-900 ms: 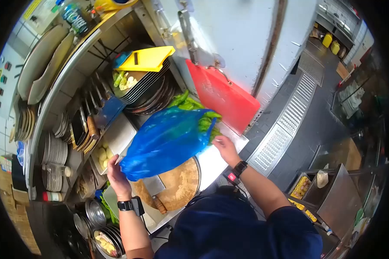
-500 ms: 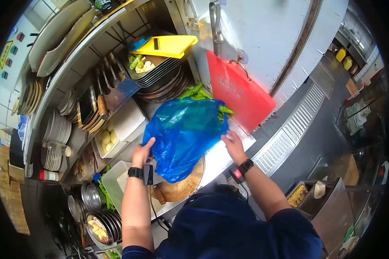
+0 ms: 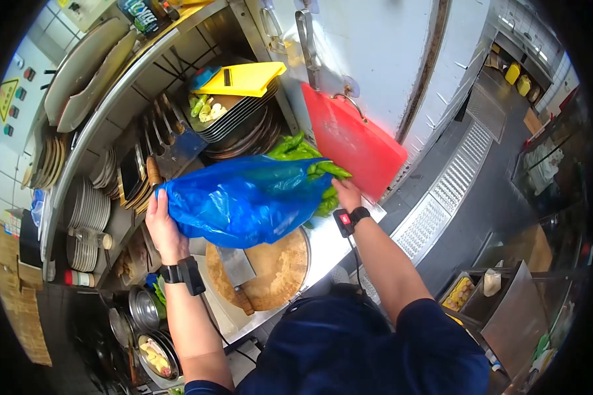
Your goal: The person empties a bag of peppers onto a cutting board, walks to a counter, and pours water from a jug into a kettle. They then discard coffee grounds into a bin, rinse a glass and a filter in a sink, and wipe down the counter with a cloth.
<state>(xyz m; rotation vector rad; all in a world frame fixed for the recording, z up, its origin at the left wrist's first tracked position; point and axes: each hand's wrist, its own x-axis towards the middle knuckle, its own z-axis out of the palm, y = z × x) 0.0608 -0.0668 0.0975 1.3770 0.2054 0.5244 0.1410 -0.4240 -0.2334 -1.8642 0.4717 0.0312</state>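
- We are now stretching the blue bag (image 3: 244, 204) out sideways, and it is looking longer and flatter between our hands than a moment ago.
- Our left hand (image 3: 167, 227) is moving farther out to the side; its fingers are closing on the plastic at the bag's far end, with the thumb pressing near the edge.
- Our right hand (image 3: 347, 195) is curling partly closed at the mouth end, right beside the green peppers (image 3: 331, 169); we cannot tell whether it is pinching plastic, peppers or both.
- The bag's lower edge is lying farther up, so more of the round board (image 3: 280, 266) and the cleaver (image 3: 236, 265) on it are showing.
- That is taking up slack, we judge, and leaving the peppers poking out at the mouth, where some could be slipping free.
- The bag is spanning the area above the desk (image 3: 326, 253), just beyond the round board, with more peppers showing behind it.
- The red board (image 3: 356, 141) is leaning upright near the peppers.
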